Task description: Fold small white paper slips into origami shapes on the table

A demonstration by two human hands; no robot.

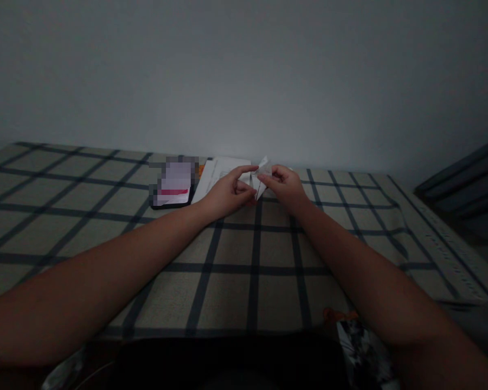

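Observation:
A small piece of folded white paper point(262, 169) is held up between my two hands, above the far part of the table. My left hand point(232, 189) has its thumb and forefinger at the paper's left edge, curved round it. With thumb and bent fingers, my right hand point(285, 182) pinches the paper's right side. The paper has pointed corners, one upward and one downward. Behind my left hand lie white paper sheets point(205, 181), partly hidden by that hand.
A phone point(174, 184) with a lit, blurred-out screen lies left of the sheets. Checked cloth point(236, 249) covers the table, which meets a plain wall point(244, 81). An orange thing point(201, 170) shows beside the phone. A dark slatted object point(467, 189) stands at the right.

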